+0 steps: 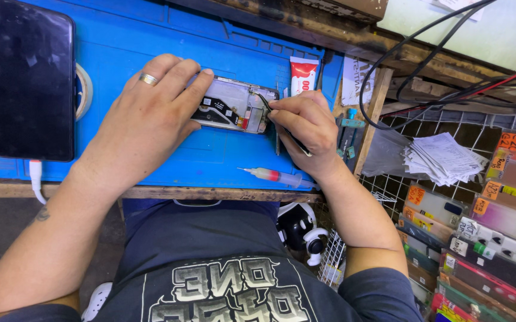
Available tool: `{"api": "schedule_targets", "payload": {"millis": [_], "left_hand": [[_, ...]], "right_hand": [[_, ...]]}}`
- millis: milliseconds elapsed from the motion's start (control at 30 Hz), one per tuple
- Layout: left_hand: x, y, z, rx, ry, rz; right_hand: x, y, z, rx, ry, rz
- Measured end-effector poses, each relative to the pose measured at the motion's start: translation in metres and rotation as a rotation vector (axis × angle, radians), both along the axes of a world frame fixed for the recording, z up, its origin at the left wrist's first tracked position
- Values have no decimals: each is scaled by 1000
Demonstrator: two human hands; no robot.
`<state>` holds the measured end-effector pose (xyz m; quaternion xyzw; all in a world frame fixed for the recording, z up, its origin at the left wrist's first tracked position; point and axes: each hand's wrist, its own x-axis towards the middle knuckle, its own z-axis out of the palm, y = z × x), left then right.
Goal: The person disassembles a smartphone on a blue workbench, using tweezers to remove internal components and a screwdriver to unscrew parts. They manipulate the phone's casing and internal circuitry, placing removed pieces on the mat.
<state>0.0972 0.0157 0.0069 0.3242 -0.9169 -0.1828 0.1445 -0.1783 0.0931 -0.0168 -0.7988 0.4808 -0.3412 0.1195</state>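
1. Cluttered repair bench: a bright blue silicone work mat (150, 161) lies on a worn wooden tabletop (210, 194), with black cables (425, 65) trailing to the right.
2. My left hand (150, 116), fingers spread flat, presses down on the opened smartphone with its exposed black and silver internals (234, 106), which lies near the mat's middle.
3. My right hand (306, 125) pinches thin black metal tweezers (270, 107), their tips touching the phone's right end.
4. A clear plastic syringe with red contents (270, 175) lies just below on the mat; a dark slab-like tablet (28, 77) rests at the far left.
5. Risk, as I judge it: if my left hand loosens, the phone could shift and the tweezer tips might scrape a fragile part.
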Motion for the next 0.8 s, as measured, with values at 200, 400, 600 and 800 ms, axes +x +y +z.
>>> {"api": "schedule_targets", "payload": {"millis": [200,400,600,800], "left_hand": [[0,2,-1,-9,12,3],[2,5,0,-40,30,5],[1,9,0,-89,30,7],[1,10,-2,-128,33,-7]], "right_hand": [[0,3,-4,1,-113,-45],[0,5,-4,18,-180,-53],[-1,8,-3,37,-230,-76],[-2,8,-5,39,-230,-94]]}}
